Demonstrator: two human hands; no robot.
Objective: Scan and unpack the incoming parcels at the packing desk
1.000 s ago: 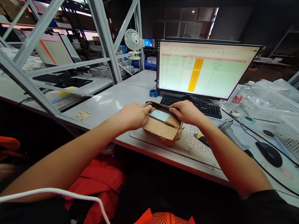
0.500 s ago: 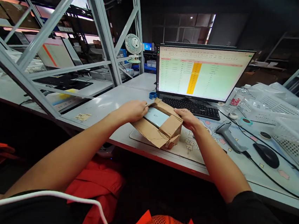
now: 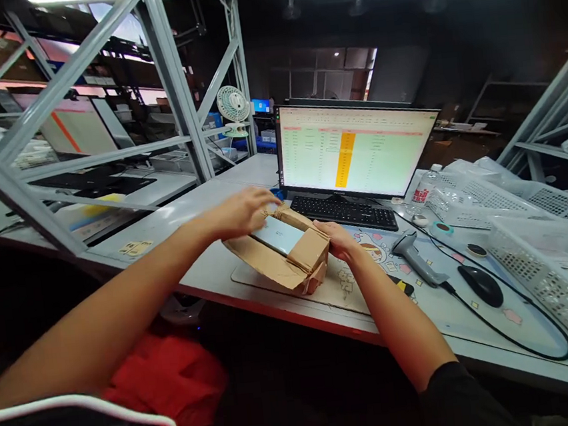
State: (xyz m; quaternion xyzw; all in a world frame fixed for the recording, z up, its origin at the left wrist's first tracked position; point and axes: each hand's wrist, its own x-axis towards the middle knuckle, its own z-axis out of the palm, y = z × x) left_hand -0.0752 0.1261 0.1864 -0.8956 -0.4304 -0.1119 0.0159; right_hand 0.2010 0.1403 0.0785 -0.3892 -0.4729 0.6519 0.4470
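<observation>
A torn-open brown cardboard box (image 3: 309, 256) is tilted above the desk mat, its flaps folded out. Inside it lies a flat pale-blue box (image 3: 280, 234) with small print on top. My right hand (image 3: 337, 238) grips the cardboard box at its right side, thumb on the upper edge. Over the box's left end is my left hand (image 3: 244, 211), blurred by motion, its fingers apart and near the far flap. Nothing shows between those fingers.
Behind the box stand a black keyboard (image 3: 349, 212) and a monitor (image 3: 352, 146). To the right are a grey barcode scanner (image 3: 419, 260), a black mouse (image 3: 480, 286), a plastic bottle (image 3: 426, 186) and white perforated baskets (image 3: 546, 275). A metal rack post (image 3: 171, 83) rises at left.
My left hand has let go of the box's flap and lifted slightly away. My right hand keeps its hold on the box. The camera view has shifted, showing more ceiling light.
</observation>
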